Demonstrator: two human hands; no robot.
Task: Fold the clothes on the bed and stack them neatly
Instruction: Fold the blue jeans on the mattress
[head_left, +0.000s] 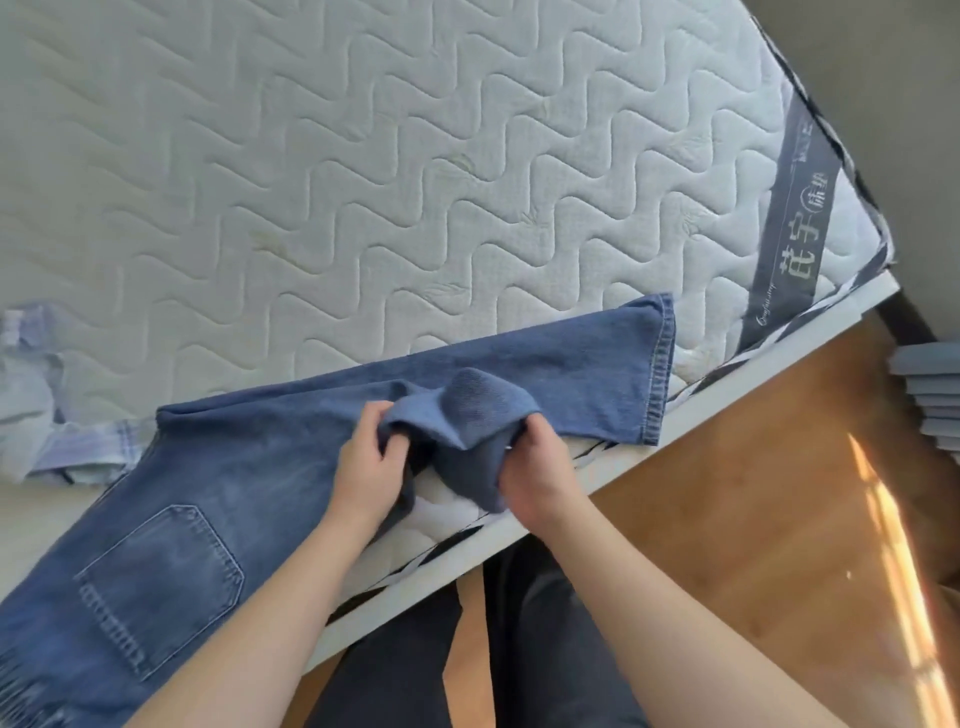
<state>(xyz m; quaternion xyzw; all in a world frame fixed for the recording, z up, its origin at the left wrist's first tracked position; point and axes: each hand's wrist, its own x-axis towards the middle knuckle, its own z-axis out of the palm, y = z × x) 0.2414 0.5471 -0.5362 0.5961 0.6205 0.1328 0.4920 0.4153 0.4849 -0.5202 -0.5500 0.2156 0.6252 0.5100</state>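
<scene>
Blue denim jeans (249, 467), white wave-quilted mattress (311, 182), pale blue plaid shirt (47, 415)

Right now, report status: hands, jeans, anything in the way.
Left hand and right hand both gripping a bunched leg of the jeans. Other leg flat on the mattress. Crumpled plaid shirt lies beside the jeans, unfolded.

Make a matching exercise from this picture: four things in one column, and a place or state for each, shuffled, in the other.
Things:
1. jeans
2. plaid shirt
3. left hand
4. grey label band

Places or states:
A. crumpled at the left edge of the view
B. running across the mattress corner
C. spread along the mattress's near edge
D. gripping bunched denim

Pairs: 1-C, 2-A, 3-D, 4-B
</scene>
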